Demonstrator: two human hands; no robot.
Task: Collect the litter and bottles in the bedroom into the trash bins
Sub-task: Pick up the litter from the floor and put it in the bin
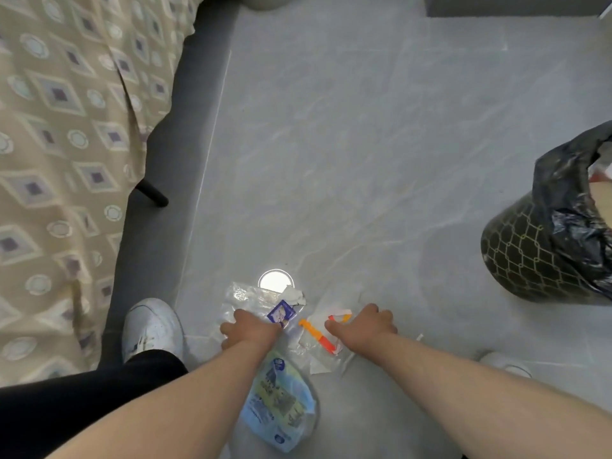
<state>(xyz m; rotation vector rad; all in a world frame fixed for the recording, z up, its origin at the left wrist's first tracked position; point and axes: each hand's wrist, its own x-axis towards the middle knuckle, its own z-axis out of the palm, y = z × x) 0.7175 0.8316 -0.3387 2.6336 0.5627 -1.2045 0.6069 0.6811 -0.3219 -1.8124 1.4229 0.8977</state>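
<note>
The trash bin (543, 253) at the right edge of the frame is cut off, so its far side and most of its contents stay out of view. The left hand (253, 329) hides its fingers underneath the clear plastic wrapper (245, 299). The print on the blue-green packet (281, 405) below is too blurred to read.

The single head view is looking steeply down from above at the floor (331, 144), taking in both forearms reaching forward from the bottom edge. It is catching the bed (66, 127) along the left edge and the bin (530, 253) at the right edge.
</note>
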